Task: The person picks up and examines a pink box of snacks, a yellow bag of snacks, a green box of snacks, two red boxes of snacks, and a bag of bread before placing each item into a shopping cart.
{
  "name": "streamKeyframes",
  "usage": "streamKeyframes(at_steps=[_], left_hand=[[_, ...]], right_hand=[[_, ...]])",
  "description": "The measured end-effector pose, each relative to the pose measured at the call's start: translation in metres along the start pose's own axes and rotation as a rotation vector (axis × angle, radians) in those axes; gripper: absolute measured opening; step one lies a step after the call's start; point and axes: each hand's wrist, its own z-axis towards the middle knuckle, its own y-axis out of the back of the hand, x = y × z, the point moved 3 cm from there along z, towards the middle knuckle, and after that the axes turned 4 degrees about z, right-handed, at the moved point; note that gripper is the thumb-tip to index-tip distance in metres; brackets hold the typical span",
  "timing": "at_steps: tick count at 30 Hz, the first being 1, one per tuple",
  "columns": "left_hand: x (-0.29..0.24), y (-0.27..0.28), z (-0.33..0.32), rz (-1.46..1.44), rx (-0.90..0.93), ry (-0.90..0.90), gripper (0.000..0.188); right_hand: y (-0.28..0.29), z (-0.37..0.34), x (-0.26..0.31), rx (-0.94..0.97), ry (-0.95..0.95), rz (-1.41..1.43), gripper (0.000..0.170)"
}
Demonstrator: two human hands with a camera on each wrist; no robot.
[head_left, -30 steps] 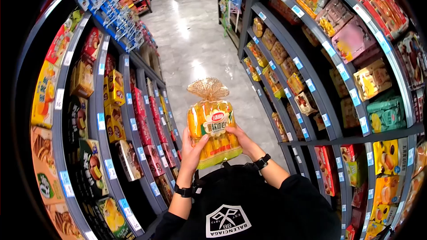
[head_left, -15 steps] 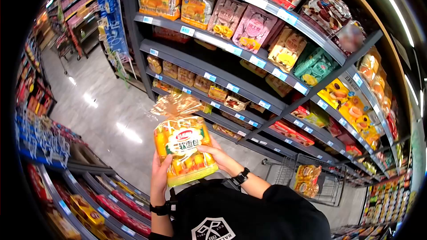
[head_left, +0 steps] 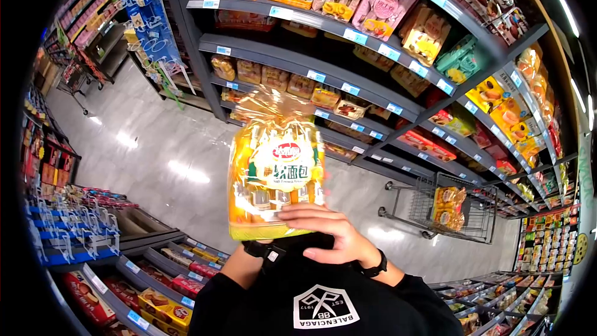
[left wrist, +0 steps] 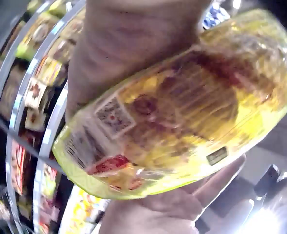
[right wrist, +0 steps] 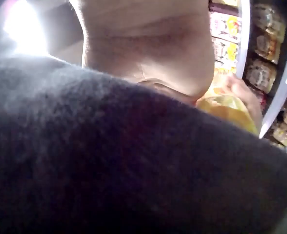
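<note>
A clear bag of soft bread rolls (head_left: 277,168), with a gathered golden top and a yellow-green bottom, is upright before my chest in the head view. My left hand (left wrist: 138,44) grips it from behind; in the head view the bag hides most of that hand. The left wrist view shows the bag's underside with a printed code label. My right hand (head_left: 329,230) lies across the lower front of the bag, fingers fairly straight and thumb apart. In the right wrist view a dark sleeve (right wrist: 109,156) covers much of the picture.
Shelves of packaged bread and cakes (head_left: 348,87) rise ahead and to the right. A wire shopping cart (head_left: 410,205) carrying another bread bag (head_left: 449,208) stands at the right. Low shelves with boxed snacks (head_left: 165,308) and blue hook racks (head_left: 71,230) are at the left.
The view has swung right from the aisle to the bread shelves and cart. The bag has come closer to the camera. My left hand has gone behind it, and my right has shifted to its lower front.
</note>
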Motion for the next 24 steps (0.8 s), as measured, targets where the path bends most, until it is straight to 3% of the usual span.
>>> streamKeyframes(at_steps=[2, 6, 10, 12, 13, 14, 15, 16, 18, 19, 22, 23, 24], left_hand=[[0.001, -0.012, 0.01, -0.125, 0.137, 0.172, 0.083], [0.013, -0.005, 0.022, -0.21, 0.105, 0.218, 0.084], [0.014, -0.003, 0.016, 0.09, 0.033, -0.021, 0.076], [0.028, 0.065, 0.016, -0.113, 0.239, -0.006, 0.067], [0.005, 0.068, 0.028, 0.697, -0.302, -0.048, 0.062], [0.004, 0.029, 0.035, 0.73, -0.572, -0.262, 0.059], [0.004, 0.027, 0.036, 0.848, -0.577, -0.29, 0.058], [0.002, 0.025, 0.037, 0.97, -0.576, -0.315, 0.058], [0.005, 0.02, 0.035, 1.112, -0.563, -0.342, 0.061], [0.008, 0.014, 0.033, 1.245, -0.549, -0.373, 0.064], [0.019, -0.015, 0.035, 1.291, -0.472, -0.381, 0.069], [0.024, -0.03, 0.038, 1.412, -0.357, -0.499, 0.073], [0.029, -0.033, 0.04, 1.414, -0.348, -0.493, 0.073]], right_hand=[[-0.008, 0.008, 0.013, -0.008, 0.1, -0.056, 0.042], [-0.01, 0.007, 0.018, -0.039, 0.149, -0.206, 0.038], [0.013, -0.012, 0.005, -0.262, -0.017, -0.257, 0.039], [0.027, -0.025, -0.003, -0.435, -0.138, -0.244, 0.042], [0.03, -0.028, -0.007, -0.434, -0.135, -0.238, 0.042], [0.039, -0.037, -0.02, -0.614, -0.367, -0.083, 0.043], [0.045, -0.048, -0.035, -0.79, -0.601, 0.079, 0.045], [0.054, -0.058, -0.05, -0.796, -0.598, 0.087, 0.045], [0.083, -0.08, -0.076, -0.995, -0.432, 0.542, 0.048], [0.094, -0.089, -0.076, -1.005, -0.425, 0.547, 0.048], [0.118, -0.112, -0.075, -0.967, -0.442, 0.775, 0.047], [0.126, -0.124, -0.083, -0.904, -0.437, 0.86, 0.047], [0.131, -0.133, -0.091, -0.84, -0.433, 0.942, 0.049]])
